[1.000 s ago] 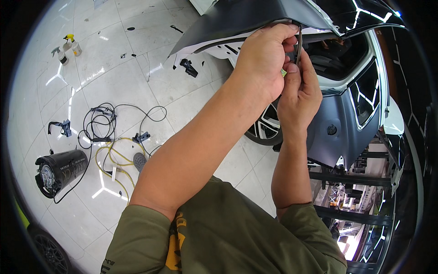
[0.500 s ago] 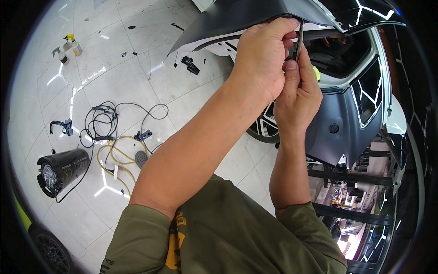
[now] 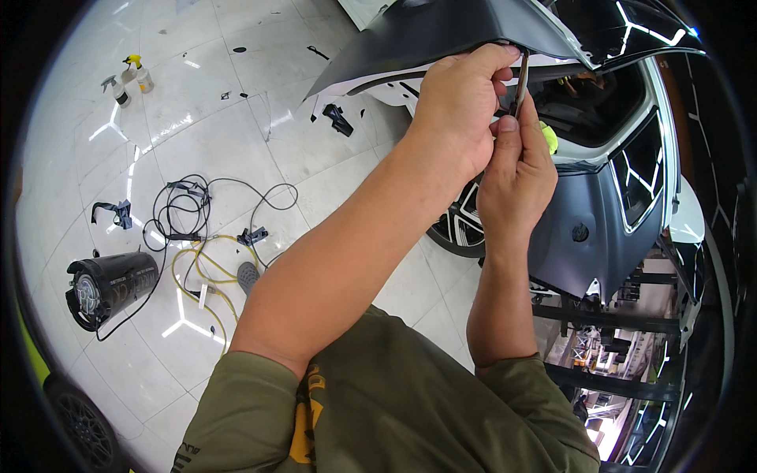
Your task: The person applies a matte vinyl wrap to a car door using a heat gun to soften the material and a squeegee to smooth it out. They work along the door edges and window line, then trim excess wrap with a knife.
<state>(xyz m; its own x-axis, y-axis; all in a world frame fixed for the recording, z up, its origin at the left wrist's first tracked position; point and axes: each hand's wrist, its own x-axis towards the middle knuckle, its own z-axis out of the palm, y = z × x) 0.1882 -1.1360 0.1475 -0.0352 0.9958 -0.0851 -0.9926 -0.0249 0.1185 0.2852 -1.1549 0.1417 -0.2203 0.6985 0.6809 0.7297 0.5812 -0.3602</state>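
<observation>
A matte dark grey car panel [image 3: 430, 39] with a white underside stretches above my hands. My left hand [image 3: 461, 98] is closed at its lower edge, thumb pressed near the rim and fingers curled; what they pinch, if anything, is hidden. Just below and to the right, my right hand [image 3: 516, 169] grips a slim metallic tool [image 3: 523, 79] between thumb and fingers. The tool stands nearly upright, its top end at the panel's edge close to my left thumb. Its lower part is hidden in the right hand.
Dark grey bodywork [image 3: 583, 221] and a wheel [image 3: 457, 225] lie beyond my right arm. On the tiled floor at left are spray bottles [image 3: 143, 77], a coiled black cable [image 3: 185, 209], a yellow hose [image 3: 209, 276], a black cylindrical device [image 3: 114, 288] and dark scraps [image 3: 337, 120].
The whole view has shifted slightly, with panel and floor things a little lower and to the right. Both hands keep their grip at the panel's edge; the tool's angle looks nearly the same.
</observation>
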